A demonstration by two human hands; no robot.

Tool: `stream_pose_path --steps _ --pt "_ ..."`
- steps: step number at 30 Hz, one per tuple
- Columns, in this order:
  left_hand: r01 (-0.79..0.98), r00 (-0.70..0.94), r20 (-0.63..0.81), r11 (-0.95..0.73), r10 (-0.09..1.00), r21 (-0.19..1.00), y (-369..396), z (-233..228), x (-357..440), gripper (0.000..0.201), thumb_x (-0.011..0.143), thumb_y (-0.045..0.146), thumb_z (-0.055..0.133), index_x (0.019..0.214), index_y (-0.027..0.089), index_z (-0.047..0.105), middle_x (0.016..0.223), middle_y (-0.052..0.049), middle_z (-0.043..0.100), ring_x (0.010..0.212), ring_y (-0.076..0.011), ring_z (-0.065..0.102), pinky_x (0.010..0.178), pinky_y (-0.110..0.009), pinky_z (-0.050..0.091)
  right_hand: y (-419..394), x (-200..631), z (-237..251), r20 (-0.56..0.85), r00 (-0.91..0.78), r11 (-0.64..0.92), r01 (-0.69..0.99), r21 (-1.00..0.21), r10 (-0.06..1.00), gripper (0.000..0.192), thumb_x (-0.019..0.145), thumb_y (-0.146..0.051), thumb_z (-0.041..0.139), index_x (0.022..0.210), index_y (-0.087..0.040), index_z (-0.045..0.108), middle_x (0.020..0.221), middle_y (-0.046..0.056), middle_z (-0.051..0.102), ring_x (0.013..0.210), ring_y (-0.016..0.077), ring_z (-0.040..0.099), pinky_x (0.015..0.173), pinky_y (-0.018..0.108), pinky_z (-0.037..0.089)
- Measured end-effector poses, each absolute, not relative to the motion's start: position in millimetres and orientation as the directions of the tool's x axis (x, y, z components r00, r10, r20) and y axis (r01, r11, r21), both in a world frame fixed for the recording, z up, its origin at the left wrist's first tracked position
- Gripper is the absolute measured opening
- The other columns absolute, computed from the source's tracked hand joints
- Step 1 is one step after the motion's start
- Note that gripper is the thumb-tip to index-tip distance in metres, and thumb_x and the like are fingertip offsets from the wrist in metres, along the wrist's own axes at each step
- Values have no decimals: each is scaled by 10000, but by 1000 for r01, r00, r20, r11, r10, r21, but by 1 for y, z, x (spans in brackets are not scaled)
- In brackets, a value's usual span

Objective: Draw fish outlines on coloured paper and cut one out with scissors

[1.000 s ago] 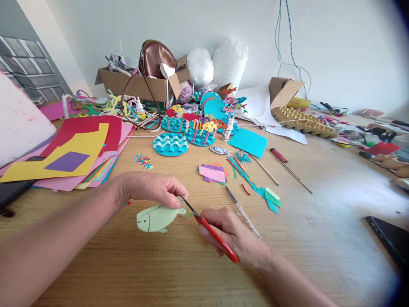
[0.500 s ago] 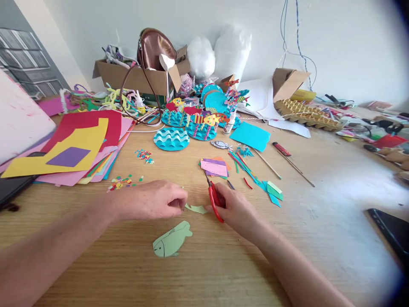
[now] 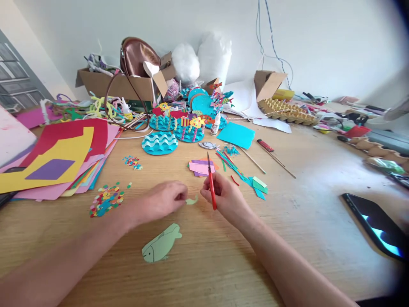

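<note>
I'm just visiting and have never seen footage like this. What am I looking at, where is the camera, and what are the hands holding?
There is no machine here: a person wears a camera on the head, looking down at their own bare hands over a cluttered wooden craft table. The left hand pinches a small pale green paper scrap. The right hand holds small red-handled scissors, blades pointing away. Nearer the camera lies a pale green paper fish cut-out. Around them: a stack of coloured paper sheets, a heap of confetti dots and blue wavy paper discs.
</note>
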State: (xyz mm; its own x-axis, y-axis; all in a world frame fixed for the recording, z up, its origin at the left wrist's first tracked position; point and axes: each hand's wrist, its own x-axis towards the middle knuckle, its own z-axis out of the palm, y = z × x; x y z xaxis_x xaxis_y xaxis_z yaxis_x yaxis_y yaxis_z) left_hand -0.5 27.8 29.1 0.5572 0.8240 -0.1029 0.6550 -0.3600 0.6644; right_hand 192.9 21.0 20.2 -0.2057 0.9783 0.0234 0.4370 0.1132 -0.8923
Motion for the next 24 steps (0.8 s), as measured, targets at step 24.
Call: stream_pose_path --steps 24 --pt "-189 313 -119 184 942 965 24 56 28 134 709 245 674 709 187 553 696 55 507 682 -99 461 672 -208 385 6 183 28 -49 -237 -85 -144 -986 970 276 661 -304 729 843 -207 546 850 -17 573 681 118 467 569 230 341"
